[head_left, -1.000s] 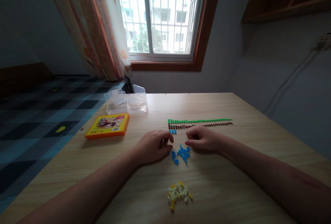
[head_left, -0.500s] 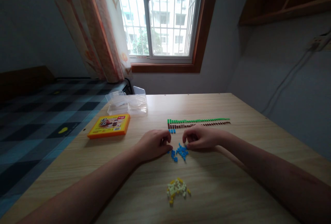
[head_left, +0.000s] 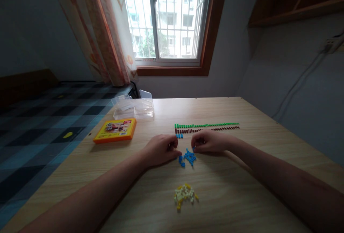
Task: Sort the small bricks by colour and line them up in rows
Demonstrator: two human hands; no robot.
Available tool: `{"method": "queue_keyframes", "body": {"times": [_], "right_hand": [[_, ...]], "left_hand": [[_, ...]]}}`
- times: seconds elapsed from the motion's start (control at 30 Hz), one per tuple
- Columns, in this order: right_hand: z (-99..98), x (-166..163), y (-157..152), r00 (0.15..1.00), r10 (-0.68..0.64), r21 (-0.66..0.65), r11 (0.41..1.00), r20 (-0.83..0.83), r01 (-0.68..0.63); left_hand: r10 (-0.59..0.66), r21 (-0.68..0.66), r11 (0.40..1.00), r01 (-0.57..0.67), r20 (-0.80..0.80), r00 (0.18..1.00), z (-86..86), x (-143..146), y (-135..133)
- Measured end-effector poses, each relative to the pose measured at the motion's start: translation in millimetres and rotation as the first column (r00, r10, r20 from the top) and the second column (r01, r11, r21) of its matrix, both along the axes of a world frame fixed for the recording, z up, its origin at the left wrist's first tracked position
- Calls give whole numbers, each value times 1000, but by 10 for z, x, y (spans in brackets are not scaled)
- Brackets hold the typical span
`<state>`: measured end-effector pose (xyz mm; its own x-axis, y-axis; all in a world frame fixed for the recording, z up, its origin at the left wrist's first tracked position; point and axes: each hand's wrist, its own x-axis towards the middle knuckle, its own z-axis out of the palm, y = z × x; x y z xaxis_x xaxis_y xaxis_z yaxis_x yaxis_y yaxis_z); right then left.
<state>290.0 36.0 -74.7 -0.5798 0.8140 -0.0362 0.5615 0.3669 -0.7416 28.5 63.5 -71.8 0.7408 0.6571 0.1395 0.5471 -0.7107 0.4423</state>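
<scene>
A loose pile of small blue bricks (head_left: 188,157) lies on the wooden table (head_left: 242,175) between my hands. My left hand (head_left: 160,149) rests curled at the pile's left edge, fingertips pinched near a blue piece. My right hand (head_left: 208,141) is curled just above the pile's right side, its fingertips pinching a small blue brick. Behind them run a row of green bricks (head_left: 205,125), a row of brown bricks (head_left: 206,130) and a short row of blue bricks (head_left: 179,136).
A heap of yellow and cream bricks (head_left: 185,194) lies nearer me. An orange box (head_left: 115,130) and a clear plastic container (head_left: 133,107) sit at the table's left. A bed with a checked cover (head_left: 40,125) stands left of the table, below a window.
My right hand slid left toward the blue pile and its fingertips closed on a blue brick. The left hand stayed almost still.
</scene>
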Motion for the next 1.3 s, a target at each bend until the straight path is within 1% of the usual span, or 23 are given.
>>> {"method": "queue_keyframes", "body": {"times": [0.13,0.27,0.33,0.47,0.53,0.67,0.87,0.93,1.13,1.3], "right_hand": [[-84,-52,5,978,-157,-91,985,-136,145],[-132,-98,-12,960,-212,-149,971,-185,186],[-143,-108,-16,952,-238,-130,968,-192,216],[-158,-123,-10,945,-284,-30,959,-161,283],[-169,-129,-5,943,-295,-1,955,-155,298],[-191,-128,13,944,-282,-16,959,-170,284],[-183,-102,33,954,-234,-138,968,-187,210],[-169,-97,28,956,-230,-154,967,-182,203],[-89,-94,-2,970,-168,-149,979,-176,143],[-16,-54,-8,991,-55,-129,991,-120,39]], "left_hand": [[-17,38,999,17,-18,1000,-17,3,8],[3,30,1000,-3,-6,1000,-2,14,5],[18,25,1000,-19,14,1000,11,20,-1],[26,15,1000,-27,26,999,21,24,-4],[21,15,1000,-21,27,999,16,21,2],[27,20,999,-28,21,999,8,17,14],[62,28,998,-63,36,997,0,28,6],[59,28,998,-61,39,997,-1,30,1],[51,6,999,-52,70,996,27,19,-10],[33,-8,999,-33,54,998,16,7,2]]}}
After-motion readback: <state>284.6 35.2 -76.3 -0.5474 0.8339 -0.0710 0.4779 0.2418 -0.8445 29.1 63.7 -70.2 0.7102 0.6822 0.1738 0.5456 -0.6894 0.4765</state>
